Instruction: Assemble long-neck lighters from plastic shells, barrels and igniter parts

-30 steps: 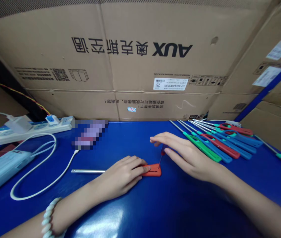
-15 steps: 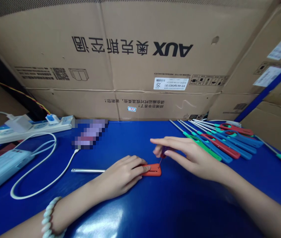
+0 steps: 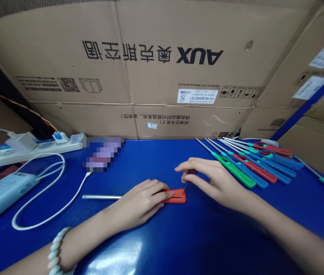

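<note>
An orange-red long-nozzle lighter (image 3: 181, 195) lies flat on the blue table, its metal tube pointing left. My left hand (image 3: 143, 202) covers the middle of it, fingers closed over the handle and holding it down. Just to the right, my right hand (image 3: 217, 179) grips a small screwdriver (image 3: 185, 186) between thumb and fingers. The screwdriver's thin shaft slants down to the right end of the lighter's handle, where its tip meets a small hole. Most of its grip is hidden by the fingers.
Several lighters with green, blue and red handles lie at the right, including a green one (image 3: 236, 172). At the left are a power strip (image 3: 73, 142), a light-blue power bank (image 3: 7, 198), a white cable (image 3: 73, 208) and a pixelated phone (image 3: 104, 154). A cardboard wall (image 3: 150, 84) stands behind.
My right hand's fingers have curled in and shifted slightly around the screwdriver, hiding more of its grip. My left hand and the lighter stay where they were.
</note>
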Demonstrator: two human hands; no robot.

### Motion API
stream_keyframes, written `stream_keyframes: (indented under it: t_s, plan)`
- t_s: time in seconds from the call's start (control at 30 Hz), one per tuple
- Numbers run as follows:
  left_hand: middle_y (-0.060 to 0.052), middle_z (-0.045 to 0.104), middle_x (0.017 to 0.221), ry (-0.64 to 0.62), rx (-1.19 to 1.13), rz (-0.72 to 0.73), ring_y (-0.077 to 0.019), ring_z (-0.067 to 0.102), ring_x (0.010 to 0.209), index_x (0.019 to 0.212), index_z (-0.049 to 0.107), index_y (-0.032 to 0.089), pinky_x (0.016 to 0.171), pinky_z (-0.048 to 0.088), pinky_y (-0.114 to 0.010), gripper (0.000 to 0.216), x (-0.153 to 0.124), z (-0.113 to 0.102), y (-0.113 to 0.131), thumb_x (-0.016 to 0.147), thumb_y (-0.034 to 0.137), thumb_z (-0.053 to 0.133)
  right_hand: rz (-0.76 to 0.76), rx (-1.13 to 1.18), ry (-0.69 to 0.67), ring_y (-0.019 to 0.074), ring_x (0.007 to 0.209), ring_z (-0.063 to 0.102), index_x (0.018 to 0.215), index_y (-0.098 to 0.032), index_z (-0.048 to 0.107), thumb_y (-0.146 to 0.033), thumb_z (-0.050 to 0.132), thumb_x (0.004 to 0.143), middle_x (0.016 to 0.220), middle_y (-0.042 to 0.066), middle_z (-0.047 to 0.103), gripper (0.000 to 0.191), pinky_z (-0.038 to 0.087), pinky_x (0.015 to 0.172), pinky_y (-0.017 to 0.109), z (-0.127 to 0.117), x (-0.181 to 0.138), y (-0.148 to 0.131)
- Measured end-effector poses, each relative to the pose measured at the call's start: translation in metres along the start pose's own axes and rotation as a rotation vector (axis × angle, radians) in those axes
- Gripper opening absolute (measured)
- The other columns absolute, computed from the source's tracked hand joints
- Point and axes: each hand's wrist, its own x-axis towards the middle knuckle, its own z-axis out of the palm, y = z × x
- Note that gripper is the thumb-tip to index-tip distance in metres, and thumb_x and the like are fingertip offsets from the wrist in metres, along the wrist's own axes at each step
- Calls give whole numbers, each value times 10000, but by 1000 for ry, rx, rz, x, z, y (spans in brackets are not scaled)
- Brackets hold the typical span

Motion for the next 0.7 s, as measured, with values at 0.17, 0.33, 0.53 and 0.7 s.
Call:
stream_keyframes:
  t_s: [0.17,0.33,0.53,0.7]
  plan:
    - [-72,554,1164,6,-4,-3,-202,516,1018,1184,532,198,884,431,-341,272,0,0,0,941,147,422,-47,-175,47,188,883,613,1139,-146,578,-234,422,962,997,100,645,251,503,794,324,2,-2,2]
    - [-79,556,1155,11,-1,9,-196,522,1004,1193,525,195,868,439,-335,273,0,-1,0,954,159,399,-18,-35,-100,146,955,606,1324,-210,455,-140,362,965,1047,65,631,377,498,866,303,-7,-2,-5]
    - [-75,552,1167,-2,-8,-2,-202,518,1012,1192,525,198,871,441,-351,276,0,-1,0,949,151,402,-73,-329,59,236,941,643,1107,-140,577,-270,448,952,1005,121,666,240,533,817,377,3,-4,-1]
    - [-79,547,1167,-6,-12,5,-204,510,1012,1186,520,189,879,434,-352,267,0,-1,0,951,151,399,-41,-140,-32,168,1021,604,1289,-158,450,-135,398,949,1105,98,631,345,500,893,318,-4,-2,-1]
